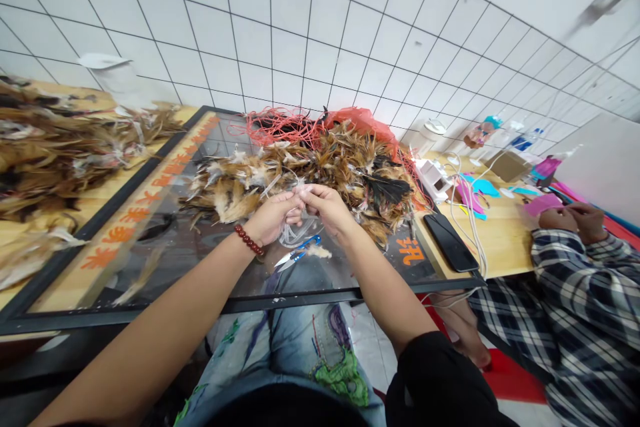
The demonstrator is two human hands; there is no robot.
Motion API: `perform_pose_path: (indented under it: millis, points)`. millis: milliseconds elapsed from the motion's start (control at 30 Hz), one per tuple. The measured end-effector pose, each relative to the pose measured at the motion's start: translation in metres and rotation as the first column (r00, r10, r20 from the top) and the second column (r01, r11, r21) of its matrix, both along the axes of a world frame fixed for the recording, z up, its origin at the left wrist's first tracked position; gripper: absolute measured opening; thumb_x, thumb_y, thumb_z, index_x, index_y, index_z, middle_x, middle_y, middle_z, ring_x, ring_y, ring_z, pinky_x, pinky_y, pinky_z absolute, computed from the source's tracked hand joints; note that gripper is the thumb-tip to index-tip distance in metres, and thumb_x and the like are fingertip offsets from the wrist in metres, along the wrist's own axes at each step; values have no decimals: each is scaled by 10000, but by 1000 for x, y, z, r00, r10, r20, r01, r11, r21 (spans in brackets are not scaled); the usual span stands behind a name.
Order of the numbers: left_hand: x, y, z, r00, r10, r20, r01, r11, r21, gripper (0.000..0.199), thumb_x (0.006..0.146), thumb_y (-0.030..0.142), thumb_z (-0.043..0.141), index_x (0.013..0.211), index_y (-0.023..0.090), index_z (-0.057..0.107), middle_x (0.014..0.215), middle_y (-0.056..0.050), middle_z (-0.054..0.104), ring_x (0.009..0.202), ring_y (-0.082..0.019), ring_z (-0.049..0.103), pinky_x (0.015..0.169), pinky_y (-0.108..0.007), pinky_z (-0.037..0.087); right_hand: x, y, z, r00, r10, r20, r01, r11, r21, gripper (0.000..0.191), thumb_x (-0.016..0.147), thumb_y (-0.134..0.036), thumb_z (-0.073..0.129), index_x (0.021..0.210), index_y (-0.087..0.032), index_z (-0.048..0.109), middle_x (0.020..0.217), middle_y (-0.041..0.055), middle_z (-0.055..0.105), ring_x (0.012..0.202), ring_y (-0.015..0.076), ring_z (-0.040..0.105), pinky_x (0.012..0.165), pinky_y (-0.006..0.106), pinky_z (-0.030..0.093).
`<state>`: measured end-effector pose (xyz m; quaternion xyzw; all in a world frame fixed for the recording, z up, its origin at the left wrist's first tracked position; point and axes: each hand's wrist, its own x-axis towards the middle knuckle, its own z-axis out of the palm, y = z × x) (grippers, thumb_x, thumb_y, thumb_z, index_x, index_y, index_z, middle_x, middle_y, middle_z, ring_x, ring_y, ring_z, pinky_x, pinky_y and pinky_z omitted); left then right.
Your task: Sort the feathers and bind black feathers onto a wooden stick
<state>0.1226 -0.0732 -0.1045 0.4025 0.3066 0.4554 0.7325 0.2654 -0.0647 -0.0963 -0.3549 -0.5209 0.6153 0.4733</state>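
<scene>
My left hand (pixel 276 215), with a red bead bracelet (pixel 249 240) at the wrist, meets my right hand (pixel 327 208) above the glass panel. Fingers of both hands are pinched together; a small whitish piece shows at the fingertips, too small to make out. Clear strips (pixel 295 235) hang or lie just below the hands. Blue-handled snips (pixel 299 253) rest on the glass, close under them. Behind the hands spreads a heap of brown feathers (pixel 235 197), with black feathers (pixel 387 188) on its right side.
Red cord (pixel 285 127) and a red plastic bag (pixel 363 123) lie behind the heap. More feathers (pixel 60 147) cover the left table. A black phone (pixel 450 242) and white cables are at the right, beyond them a person in a plaid sleeve (pixel 565 260).
</scene>
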Motion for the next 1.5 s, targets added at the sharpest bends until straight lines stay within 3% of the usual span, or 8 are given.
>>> perform_pose_path:
  millis: [200,433,600,833,967,1133,1367,1500]
  points:
    - [-5,-3,10,995,-100,12,100,992,-70,120,707,170,734,785,104,673,727,-93,675,654,-178,655,664,-298,560,3,3,-2,993,-119,9,119,993,-12,429,548,-527,830,729,-177,660,538,-64,523,463,65,426,456,213,332]
    - [-4,-3,5,995,-98,23,99,994,-38,263,733,311,797,727,107,631,488,60,445,399,-50,411,528,-235,511,1,5,-3,985,-164,-52,166,986,28,377,625,-506,804,749,-168,692,524,-72,479,465,38,326,462,198,243]
    - [-5,1,2,999,30,15,-30,999,24,340,663,366,841,747,100,647,670,-57,653,584,-146,627,584,-253,531,1,7,-4,960,-255,-117,258,966,3,403,661,-510,774,887,-183,711,582,-70,474,473,42,307,454,205,215]
    - [-3,0,1,1000,-7,23,6,999,35,369,655,390,852,786,108,653,542,30,532,484,-85,499,597,-263,531,-2,5,-5,953,-303,-3,300,945,131,375,660,-481,779,875,-178,729,697,-12,639,644,105,538,610,237,432]
    - [-2,-1,-1,1000,-31,1,31,999,17,397,650,429,850,793,111,660,580,7,566,505,-102,521,602,-287,535,-2,4,-6,965,-259,34,253,960,123,339,667,-486,774,769,-170,711,626,-21,608,595,100,531,591,239,435]
    - [-2,-2,-1,999,-45,-16,45,999,6,412,632,431,861,806,111,669,573,13,554,508,-101,521,611,-285,531,-1,3,-4,946,-323,3,319,935,154,398,720,-528,721,912,-180,734,703,-14,618,603,85,506,574,225,409]
    - [0,-4,0,995,-102,-10,103,994,29,391,641,422,859,772,117,653,562,24,532,511,-91,499,601,-263,517,-1,3,-6,962,-267,51,257,955,151,309,691,-470,759,772,-172,742,574,-32,570,558,87,494,580,235,409]
    - [0,-3,0,995,-92,-33,92,996,12,426,611,436,873,795,116,660,569,17,559,509,-97,524,590,-256,519,-1,2,-4,971,-233,46,227,967,117,368,741,-538,699,843,-190,755,611,-29,574,553,79,481,552,225,394]
